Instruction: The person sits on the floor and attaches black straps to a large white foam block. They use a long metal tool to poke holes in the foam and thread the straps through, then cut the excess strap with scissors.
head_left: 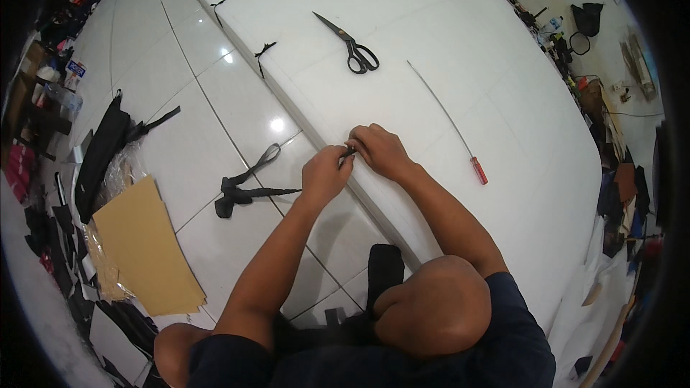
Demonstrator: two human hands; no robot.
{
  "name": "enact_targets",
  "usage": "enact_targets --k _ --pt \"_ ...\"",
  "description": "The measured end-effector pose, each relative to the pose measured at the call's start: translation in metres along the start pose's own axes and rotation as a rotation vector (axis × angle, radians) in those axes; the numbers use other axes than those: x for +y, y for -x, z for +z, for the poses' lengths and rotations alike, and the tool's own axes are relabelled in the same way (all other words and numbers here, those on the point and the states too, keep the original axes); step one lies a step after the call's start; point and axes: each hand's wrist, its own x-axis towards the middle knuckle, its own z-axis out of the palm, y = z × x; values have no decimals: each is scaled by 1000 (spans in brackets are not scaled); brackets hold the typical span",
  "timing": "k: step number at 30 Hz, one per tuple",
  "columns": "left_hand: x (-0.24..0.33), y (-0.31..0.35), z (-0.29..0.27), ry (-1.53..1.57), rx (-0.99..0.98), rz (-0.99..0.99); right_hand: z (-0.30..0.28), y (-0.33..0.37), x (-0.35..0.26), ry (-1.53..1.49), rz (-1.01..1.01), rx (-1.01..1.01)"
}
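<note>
Head view: a seated person's two forearms are seen reaching up from the lower edge to the near edge of a white foam slab [460, 65].
Left hand [325, 174]: closed, its fingertips pinched on the black strap [248, 190].
Right hand [379, 149]: closed and set just at 1 o'clock of the left hand, its fingers pinched on the strap's end at the slab edge.
Hands: held together, almost touching, both clamped on the strap.
Black strap: trailed from the hands toward 8 o'clock across the white tiled floor [180, 151], where a looped, knotted bundle is laid.
Scissors [351, 44]: laid on the slab at 12 o'clock of the hands, well apart.
Red-handled rod [451, 123]: laid on the slab at 3 o'clock of the right hand.
Brown card sheets [147, 248]: laid on the floor at 8 o'clock.
</note>
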Motion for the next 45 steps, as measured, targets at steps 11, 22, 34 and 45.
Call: enact_targets --k 11,22,34,45 --pt "-16 -7 22 5 52 -37 -4 1 -6 -127 206 126" --pt "-42 -43 -9 605 -462 -348 2 16 -29 -96 177 25" --pt "-47 -27 -15 463 -314 -92 23 32 -24 38 -10 235" --pt "3 -29 -27 59 -157 -243 15 43 -31 143 8 220"
